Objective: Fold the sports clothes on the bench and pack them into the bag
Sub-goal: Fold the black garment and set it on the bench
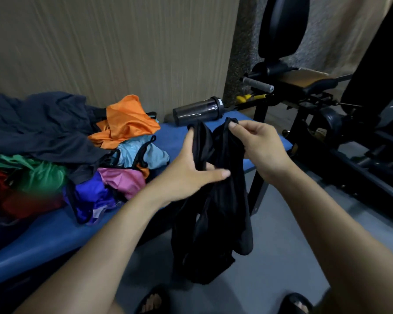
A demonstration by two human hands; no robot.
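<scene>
A black sports garment point(216, 223) hangs in front of me over the floor, just off the near edge of the blue bench point(43, 243). My left hand point(188, 171) grips its upper part, thumb across the fabric. My right hand point(256, 143) pinches the top edge of the other strap side. A heap of loose clothes lies on the bench at the left: an orange top point(125, 123), a dark navy piece point(36, 125), light blue point(145, 152), pink point(123, 180), purple point(91, 196) and green point(41, 175) pieces. No bag is in view.
A dark shaker bottle point(197, 109) lies on its side at the bench's far end. Black gym equipment point(327, 105) with a padded seat and a foam handle stands to the right. A wood-panel wall is behind. My sandalled feet point(154, 300) stand on the grey floor.
</scene>
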